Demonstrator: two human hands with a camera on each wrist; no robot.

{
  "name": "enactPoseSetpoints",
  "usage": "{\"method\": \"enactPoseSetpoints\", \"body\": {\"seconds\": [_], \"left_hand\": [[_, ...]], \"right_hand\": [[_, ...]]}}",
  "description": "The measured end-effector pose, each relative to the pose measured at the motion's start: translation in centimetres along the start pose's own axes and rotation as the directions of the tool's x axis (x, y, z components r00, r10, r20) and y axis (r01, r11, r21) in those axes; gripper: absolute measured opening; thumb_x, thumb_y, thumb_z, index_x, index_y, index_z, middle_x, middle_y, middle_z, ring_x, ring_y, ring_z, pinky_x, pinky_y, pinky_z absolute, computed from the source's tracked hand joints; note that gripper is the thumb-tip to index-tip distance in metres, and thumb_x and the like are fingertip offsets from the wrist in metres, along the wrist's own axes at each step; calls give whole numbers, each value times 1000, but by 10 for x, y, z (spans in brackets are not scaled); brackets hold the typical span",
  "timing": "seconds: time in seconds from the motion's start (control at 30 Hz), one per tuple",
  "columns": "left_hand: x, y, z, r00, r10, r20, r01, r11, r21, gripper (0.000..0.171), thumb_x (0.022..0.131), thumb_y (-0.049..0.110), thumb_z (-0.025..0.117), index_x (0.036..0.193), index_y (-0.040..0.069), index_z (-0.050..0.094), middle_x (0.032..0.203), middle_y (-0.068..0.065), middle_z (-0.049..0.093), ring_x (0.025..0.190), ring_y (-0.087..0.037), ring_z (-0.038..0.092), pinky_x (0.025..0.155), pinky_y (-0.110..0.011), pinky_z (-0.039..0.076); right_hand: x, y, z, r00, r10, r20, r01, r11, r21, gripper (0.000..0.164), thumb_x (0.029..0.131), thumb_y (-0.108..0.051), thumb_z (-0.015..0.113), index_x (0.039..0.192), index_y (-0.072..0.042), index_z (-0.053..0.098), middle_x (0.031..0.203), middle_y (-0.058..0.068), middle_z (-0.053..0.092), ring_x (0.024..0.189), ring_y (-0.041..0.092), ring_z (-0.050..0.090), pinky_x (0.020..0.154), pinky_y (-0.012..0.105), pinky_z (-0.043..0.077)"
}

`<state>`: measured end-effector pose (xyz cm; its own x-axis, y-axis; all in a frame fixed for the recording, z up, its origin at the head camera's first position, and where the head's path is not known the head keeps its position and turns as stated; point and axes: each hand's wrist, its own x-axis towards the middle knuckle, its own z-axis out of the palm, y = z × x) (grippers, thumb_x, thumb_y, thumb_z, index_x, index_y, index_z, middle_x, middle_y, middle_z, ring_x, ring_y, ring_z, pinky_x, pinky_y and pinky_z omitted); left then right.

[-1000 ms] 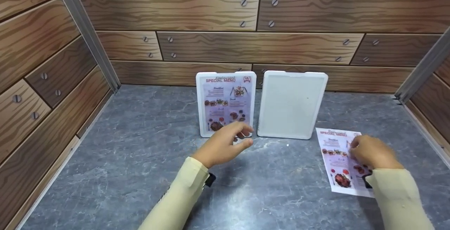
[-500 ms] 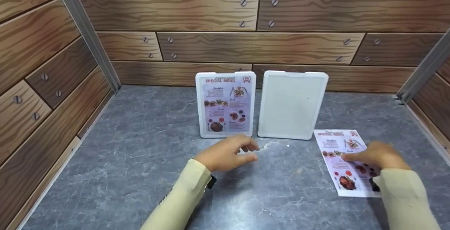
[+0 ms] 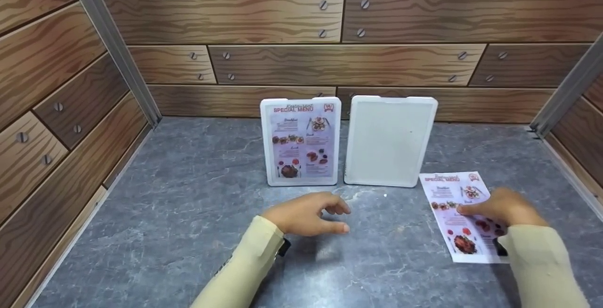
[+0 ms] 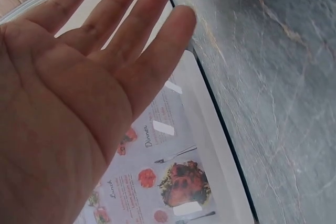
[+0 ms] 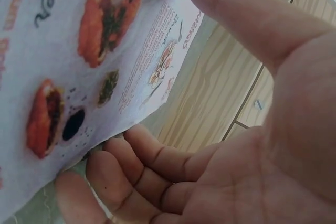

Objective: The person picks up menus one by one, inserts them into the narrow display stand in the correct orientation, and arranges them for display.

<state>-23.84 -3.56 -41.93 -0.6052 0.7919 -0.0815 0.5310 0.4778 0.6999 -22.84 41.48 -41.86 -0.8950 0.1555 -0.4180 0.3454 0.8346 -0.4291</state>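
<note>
My right hand (image 3: 511, 208) holds a printed paper menu (image 3: 445, 218) at the right of the table. In the right wrist view the thumb lies over the printed face of the menu (image 5: 107, 85) and the fingers curl beneath its edge. My left hand (image 3: 306, 214) hovers at the middle with relaxed fingers and holds nothing. Behind it a white-framed holder (image 3: 264, 152) stands with a matching menu inside. To the right of that stands a second white holder (image 3: 390, 141) with a blank face. The left wrist view shows the spread palm (image 4: 63, 93) in front of the filled holder (image 4: 210, 135).
A grey marbled tabletop (image 3: 179, 214) lies under everything. Wood-patterned panels (image 3: 264, 18) rise at the back, with others at the left and right sides. Metal corner strips (image 3: 115, 39) join the panels.
My left hand has drawn back toward me from the filled holder. The right hand has shifted its hold on the paper menu, with the thumb now plain on its face; the sheet has turned slightly.
</note>
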Motion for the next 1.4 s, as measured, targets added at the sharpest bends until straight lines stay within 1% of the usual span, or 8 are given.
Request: {"method": "enactPoseSetpoints", "body": {"seconds": [0.13, 0.43, 0.63, 0.73, 0.87, 1.1, 1.27, 1.4], "left_hand": [[2, -1, 0, 1000, 0, 31, 0, 1000, 5, 50, 99, 47, 67, 135, 13, 64, 136, -2, 66, 126, -15, 60, 109, -33, 46], [8, -3, 2, 998, -34, 53, 34, 999, 11, 47, 99, 44, 68, 135, 14, 65, 134, -1, 67, 125, -15, 61, 108, -31, 46], [26, 2, 8, 998, 3, 58, -5, 1000, 30, 43, 100, 40, 68, 134, 13, 65, 131, -3, 69, 119, -12, 63, 106, -29, 47], [37, 8, 14, 998, 7, 68, -12, 998, 64, 42, 100, 39, 68, 134, 14, 65, 130, -2, 69, 117, -11, 63, 104, -28, 48], [47, 21, 22, 999, -33, 42, 26, 989, 148, 46, 97, 43, 70, 136, 19, 64, 132, 2, 64, 116, -12, 61, 103, -31, 48], [54, 34, 30, 987, -158, -24, 158, 953, 257, 50, 92, 47, 73, 135, 23, 66, 133, 3, 63, 117, -13, 61, 103, -32, 48], [53, 37, 35, 980, -190, -62, 200, 936, 291, 49, 91, 45, 74, 133, 20, 67, 130, 3, 65, 117, -15, 62, 103, -32, 49], [52, 39, 35, 981, -183, -60, 192, 937, 292, 46, 92, 44, 75, 130, 19, 69, 126, 1, 64, 110, -14, 62, 99, -32, 51]], "right_hand": [[-1, 0, -1, 999, 4, -37, -4, 1000, 14, 74, 78, -58, 83, 94, 8, 54, 78, 10, 53, 68, 19, 53, 60, 32, 48], [4, 4, 0, 1000, -9, -19, 10, 998, 63, 72, 78, -57, 84, 96, 7, 56, 76, 9, 57, 63, 17, 56, 58, 32, 49], [6, 4, 0, 1000, -8, 7, 8, 998, 64, 68, 81, -58, 81, 94, 4, 57, 74, 7, 58, 62, 16, 55, 57, 31, 49], [4, 3, 0, 1000, -2, 1, 2, 998, 61, 71, 82, -57, 81, 99, 7, 56, 77, 10, 59, 64, 18, 57, 59, 32, 50], [4, 2, 1, 1000, 1, -9, -1, 999, 54, 77, 81, -58, 81, 104, 10, 54, 79, 12, 58, 66, 19, 57, 59, 33, 51], [2, -3, 2, 1000, -6, -25, 7, 999, 35, 76, 79, -61, 81, 101, 7, 56, 78, 11, 59, 66, 20, 58, 58, 33, 50], [1, -7, 4, 1000, -2, -13, 3, 999, 54, 74, 81, -58, 82, 103, 7, 55, 77, 12, 61, 64, 19, 60, 57, 33, 51], [-1, -8, 2, 1000, -16, -19, 17, 998, 54, 72, 86, -53, 78, 110, 10, 53, 81, 14, 62, 66, 21, 61, 58, 35, 52]]}}
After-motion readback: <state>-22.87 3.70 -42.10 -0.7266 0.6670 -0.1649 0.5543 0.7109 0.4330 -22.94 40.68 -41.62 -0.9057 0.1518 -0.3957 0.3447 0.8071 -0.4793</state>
